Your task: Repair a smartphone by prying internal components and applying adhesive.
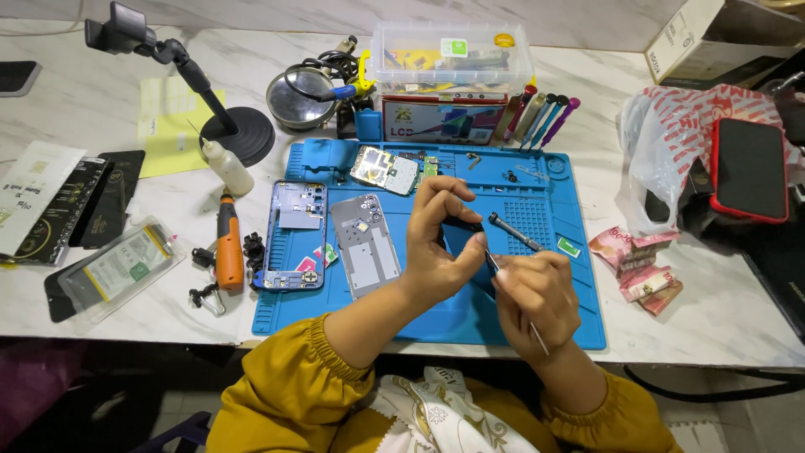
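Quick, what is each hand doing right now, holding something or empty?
Left hand: closed, pinching a small dark part between fingertips.
Right hand: closed around thin metal tweezers, tip at that part.

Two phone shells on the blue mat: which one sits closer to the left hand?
The flat grey phone back plate, lying beside the left hand. The blue-rimmed phone frame lies farther left, beyond that plate, next to the orange electric screwdriver.

Bright, even overhead light, soft shadows under the hands (486,268), sharp focus, slight wide-angle bending at the edges.
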